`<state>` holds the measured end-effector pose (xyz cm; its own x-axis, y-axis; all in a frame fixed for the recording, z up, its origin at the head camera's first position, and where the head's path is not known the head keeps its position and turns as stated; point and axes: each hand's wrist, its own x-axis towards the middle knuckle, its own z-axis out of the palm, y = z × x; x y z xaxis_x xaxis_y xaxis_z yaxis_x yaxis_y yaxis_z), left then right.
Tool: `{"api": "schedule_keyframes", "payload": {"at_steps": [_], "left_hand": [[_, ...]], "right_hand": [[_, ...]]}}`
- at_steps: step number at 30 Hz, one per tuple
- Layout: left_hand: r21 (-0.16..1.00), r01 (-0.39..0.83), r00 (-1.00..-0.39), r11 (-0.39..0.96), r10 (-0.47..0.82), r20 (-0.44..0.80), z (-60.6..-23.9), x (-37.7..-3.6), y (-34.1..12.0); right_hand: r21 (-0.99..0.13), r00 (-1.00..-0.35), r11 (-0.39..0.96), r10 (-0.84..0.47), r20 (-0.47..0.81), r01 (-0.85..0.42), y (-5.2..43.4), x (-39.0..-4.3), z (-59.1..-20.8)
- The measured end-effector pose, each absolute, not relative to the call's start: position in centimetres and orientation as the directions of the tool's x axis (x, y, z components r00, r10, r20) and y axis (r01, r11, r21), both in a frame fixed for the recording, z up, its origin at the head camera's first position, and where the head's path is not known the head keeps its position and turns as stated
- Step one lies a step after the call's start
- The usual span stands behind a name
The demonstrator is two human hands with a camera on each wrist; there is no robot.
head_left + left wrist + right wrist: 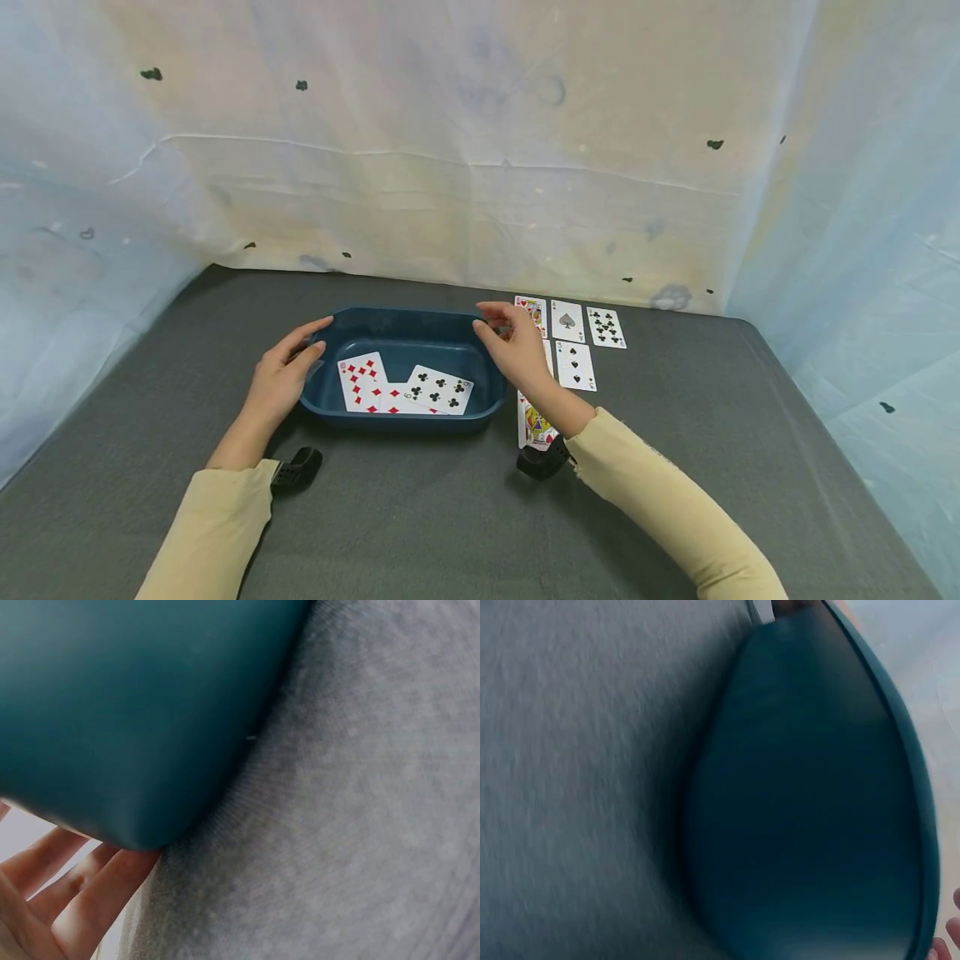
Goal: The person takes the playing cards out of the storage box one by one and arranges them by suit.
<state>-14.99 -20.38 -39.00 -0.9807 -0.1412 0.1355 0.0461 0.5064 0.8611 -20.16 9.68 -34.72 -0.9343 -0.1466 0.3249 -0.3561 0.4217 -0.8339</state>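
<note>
Several cards (575, 367) rt of tray (408, 422), some behind rt hand (519, 348)

A teal tray (802, 787) fills the middle, its rim curving down the right side, with grey cloth (577, 787) to the left and fingertips (953, 928) at lower right, seemingly touching the rim.

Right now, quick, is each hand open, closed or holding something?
Left hand: holding the blue tray at its left end.
Right hand: at the blue tray's right end; whether it grips cannot be told.
</note>
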Motion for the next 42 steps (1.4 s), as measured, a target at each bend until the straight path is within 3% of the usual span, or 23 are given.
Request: {"api": "schedule_keyframes", "payload": {"at_steps": [7,13,23,30,33,42], "left_hand": [[0.858,0.041,-0.982,0.511,-0.139,0.130,-38.9,-15.1,-20.2],[0.859,0.039,-0.983,0.510,-0.135,0.125,-38.9,-15.1,-20.3],[0.855,0.026,-0.985,0.517,-0.134,0.111,-38.7,-15.1,-20.4],[0.858,0.031,-0.985,0.513,-0.129,0.113,-38.8,-15.2,-20.4],[0.857,0.023,-0.985,0.515,-0.134,0.107,-38.8,-15.2,-20.4],[0.862,0.014,-0.986,0.507,-0.138,0.097,-38.8,-15.2,-20.3]], "right_hand": [[-0.802,-0.919,0.456,-0.264,0.293,-0.386,8.6,-19.5,-34.9],[-0.725,-0.893,0.558,-0.413,0.180,-0.404,8.2,-19.3,-34.8],[-0.453,-0.839,0.760,-0.542,-0.044,-0.467,7.1,-19.1,-34.1],[-0.260,-0.809,0.807,-0.573,-0.131,-0.530,6.6,-18.8,-34.3],[-0.246,-0.800,0.807,-0.580,-0.155,-0.537,6.3,-18.7,-34.5],[-0.345,-0.805,0.812,-0.555,-0.208,-0.471,5.0,-18.9,-35.0]]}}
